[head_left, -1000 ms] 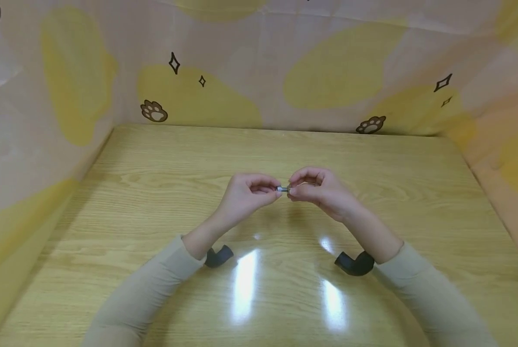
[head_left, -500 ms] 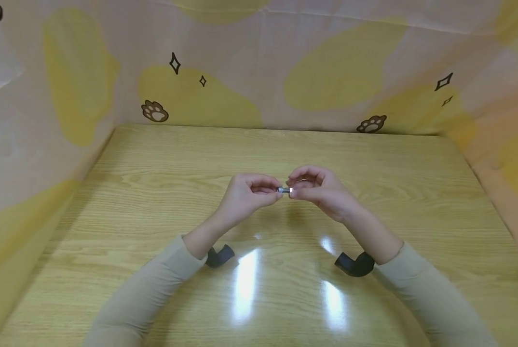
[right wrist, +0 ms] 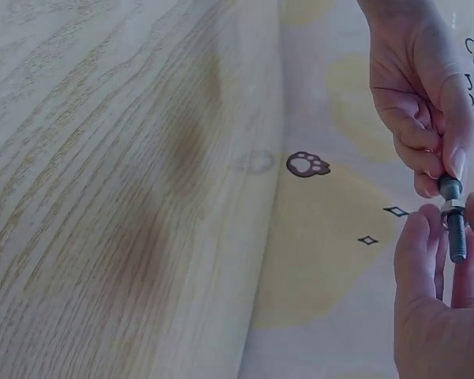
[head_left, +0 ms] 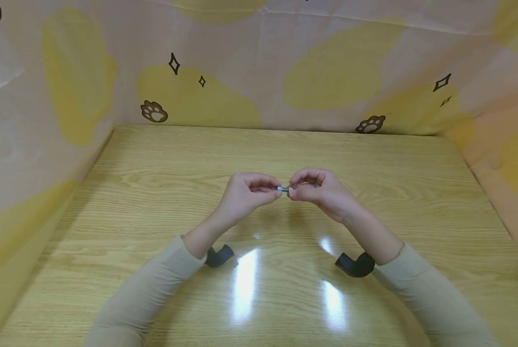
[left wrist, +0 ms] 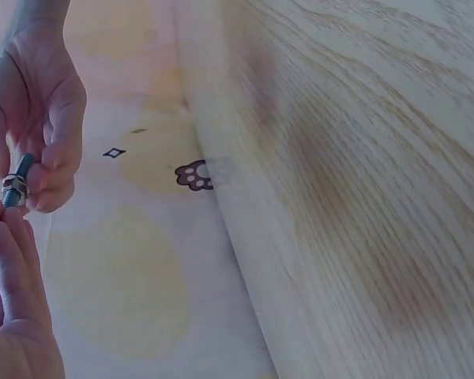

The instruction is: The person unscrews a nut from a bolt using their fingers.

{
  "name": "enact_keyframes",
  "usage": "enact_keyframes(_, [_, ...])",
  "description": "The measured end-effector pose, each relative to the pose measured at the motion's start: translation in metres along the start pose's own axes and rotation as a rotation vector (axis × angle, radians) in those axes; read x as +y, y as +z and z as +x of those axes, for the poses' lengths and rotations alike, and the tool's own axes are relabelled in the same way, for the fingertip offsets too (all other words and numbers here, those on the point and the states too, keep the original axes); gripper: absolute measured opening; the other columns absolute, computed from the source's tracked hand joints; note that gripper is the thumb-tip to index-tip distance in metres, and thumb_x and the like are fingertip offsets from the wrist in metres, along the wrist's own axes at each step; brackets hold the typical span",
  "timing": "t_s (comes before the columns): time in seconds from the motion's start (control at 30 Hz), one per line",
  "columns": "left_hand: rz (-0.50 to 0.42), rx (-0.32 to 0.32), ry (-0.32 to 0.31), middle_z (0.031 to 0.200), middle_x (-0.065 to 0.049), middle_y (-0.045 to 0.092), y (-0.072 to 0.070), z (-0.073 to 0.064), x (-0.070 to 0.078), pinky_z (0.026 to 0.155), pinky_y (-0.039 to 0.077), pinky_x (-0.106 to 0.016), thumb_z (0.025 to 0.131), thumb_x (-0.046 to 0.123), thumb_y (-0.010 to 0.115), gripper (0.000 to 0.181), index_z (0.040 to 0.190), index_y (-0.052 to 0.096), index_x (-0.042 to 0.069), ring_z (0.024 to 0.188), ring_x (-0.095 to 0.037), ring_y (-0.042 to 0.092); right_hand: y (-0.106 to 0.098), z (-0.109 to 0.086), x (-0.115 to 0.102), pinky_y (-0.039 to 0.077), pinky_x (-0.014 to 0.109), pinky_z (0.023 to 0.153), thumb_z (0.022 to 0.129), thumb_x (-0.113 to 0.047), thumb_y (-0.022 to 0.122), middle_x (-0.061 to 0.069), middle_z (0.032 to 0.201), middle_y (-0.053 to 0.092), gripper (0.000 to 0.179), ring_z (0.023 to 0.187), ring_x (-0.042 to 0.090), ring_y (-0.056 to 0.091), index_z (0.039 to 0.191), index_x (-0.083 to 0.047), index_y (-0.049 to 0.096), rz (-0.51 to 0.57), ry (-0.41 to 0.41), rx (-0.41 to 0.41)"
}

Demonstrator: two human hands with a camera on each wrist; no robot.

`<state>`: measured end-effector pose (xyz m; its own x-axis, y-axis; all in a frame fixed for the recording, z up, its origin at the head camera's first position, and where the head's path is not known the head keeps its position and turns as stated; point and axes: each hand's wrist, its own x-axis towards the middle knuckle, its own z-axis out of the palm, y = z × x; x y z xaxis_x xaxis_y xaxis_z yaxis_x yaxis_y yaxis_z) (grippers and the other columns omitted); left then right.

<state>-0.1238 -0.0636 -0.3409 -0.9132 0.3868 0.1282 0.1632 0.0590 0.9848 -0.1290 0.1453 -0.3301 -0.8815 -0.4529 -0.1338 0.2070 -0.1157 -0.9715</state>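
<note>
Above the wooden table, my two hands meet at a small metal bolt [right wrist: 457, 241] with a nut [right wrist: 453, 206] on its shank. My left hand [head_left: 251, 191] pinches the bolt's head end between thumb and fingertips. From the other side, the thumb and fingers of my right hand [head_left: 319, 192] close on the nut. The threaded end sticks out past the nut, toward my right palm, as the right wrist view shows. The bolt lies roughly level in the head view, and the left fingertips hide most of its head.
The wood-grain table [head_left: 155, 212] spreads beneath both hands, with bright reflections near its front. A patterned cloth [head_left: 267, 67] walls off the back and sides. Dark curved pieces, one at the left wrist [head_left: 219, 256] and one at the right wrist [head_left: 355, 265], stick out under the forearms.
The right fingers shift slightly at the nut, parting a little around half a second ago and drawing back in now. The left hand keeps its pinch on the bolt and stays in place.
</note>
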Motion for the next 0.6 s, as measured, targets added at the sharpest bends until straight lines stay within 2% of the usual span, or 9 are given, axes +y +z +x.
enact_keyframes(0.07, [-0.007, 0.001, -0.003, 0.089, -0.011, 0.069, -0.0003, 0.0, -0.0011, 0.073, 0.056, -0.032, 0.081, 0.002, 0.07, 0.014, 0.094, 0.069, -0.004, 0.082, -0.033, 0.066, -0.0005, 0.0001, 0.0001, 0.054, 0.027, 0.078, 0.084, 0.012, 0.054, 0.004, 0.091, 0.063, 0.024, 0.081, 0.013, 0.064, 0.091, -0.01, 0.062, 0.004, -0.011, -0.003])
enact_keyframes(0.13, [-0.008, 0.002, -0.003, 0.089, -0.011, 0.069, -0.0005, -0.0001, -0.0017, 0.073, 0.056, -0.032, 0.081, 0.003, 0.07, 0.014, 0.093, 0.069, -0.003, 0.081, -0.031, 0.066, -0.0002, 0.0003, -0.0004, 0.055, 0.027, 0.076, 0.088, 0.007, 0.054, 0.004, 0.09, 0.063, 0.018, 0.08, 0.014, 0.065, 0.093, -0.008, 0.062, 0.015, -0.007, 0.0])
enact_keyframes(0.27, [-0.007, 0.002, -0.007, 0.089, -0.01, 0.069, -0.0006, 0.0002, -0.0025, 0.074, 0.056, -0.033, 0.081, 0.005, 0.071, 0.014, 0.093, 0.069, -0.002, 0.079, -0.024, 0.067, 0.0025, 0.0009, -0.0009, 0.056, 0.026, 0.069, 0.094, -0.006, 0.052, 0.005, 0.08, 0.065, 0.009, 0.069, 0.014, 0.065, 0.092, -0.006, 0.062, 0.004, 0.036, 0.009])
enact_keyframes(0.37, [-0.019, 0.003, -0.021, 0.089, -0.01, 0.069, -0.0007, 0.0003, -0.0026, 0.075, 0.056, -0.034, 0.081, 0.005, 0.071, 0.014, 0.094, 0.069, -0.002, 0.079, -0.022, 0.066, 0.0034, 0.0008, -0.0004, 0.055, 0.026, 0.07, 0.091, -0.001, 0.055, 0.004, 0.082, 0.065, 0.008, 0.071, 0.013, 0.064, 0.092, -0.006, 0.061, -0.014, 0.035, 0.001])
enact_keyframes(0.5, [-0.03, 0.007, -0.038, 0.09, -0.01, 0.069, -0.0009, 0.0007, -0.0019, 0.076, 0.055, -0.034, 0.081, 0.005, 0.071, 0.015, 0.095, 0.069, -0.001, 0.079, -0.022, 0.066, 0.0024, 0.0, -0.0011, 0.054, 0.027, 0.078, 0.084, 0.011, 0.056, 0.004, 0.093, 0.061, 0.022, 0.081, 0.013, 0.063, 0.096, -0.008, 0.06, -0.007, -0.01, -0.003])
enact_keyframes(0.6, [-0.031, 0.011, -0.036, 0.091, -0.01, 0.069, -0.001, 0.0006, -0.0015, 0.077, 0.055, -0.034, 0.081, 0.005, 0.071, 0.015, 0.095, 0.068, -0.002, 0.08, -0.022, 0.066, 0.0025, 0.0, -0.0023, 0.054, 0.027, 0.076, 0.088, 0.005, 0.055, 0.005, 0.093, 0.06, 0.016, 0.08, 0.014, 0.064, 0.099, -0.006, 0.058, -0.013, -0.007, 0.005])
